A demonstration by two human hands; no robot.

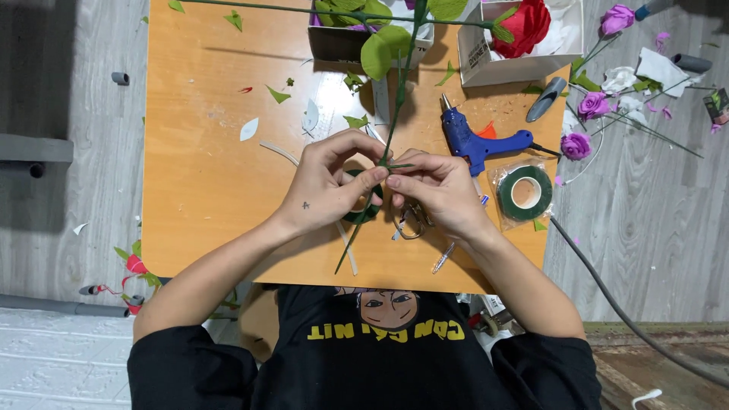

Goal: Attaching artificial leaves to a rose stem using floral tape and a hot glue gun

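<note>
Both hands (334, 182) (437, 190) pinch green stem (393, 114); bagged tape roll (524, 193) nearby.

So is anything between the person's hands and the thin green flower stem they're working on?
Nothing visible: the left hand and right hand already pinch the thin green flower stem directly, fingertips meeting on it above the orange wooden table.

The scissors (411, 220) lie mostly hidden under the right hand (437, 190) (handles only showing).

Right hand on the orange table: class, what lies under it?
Under the right hand, metal scissors show only handle loops; the blades are covered. A clear pen-like stick pokes out below.
</note>
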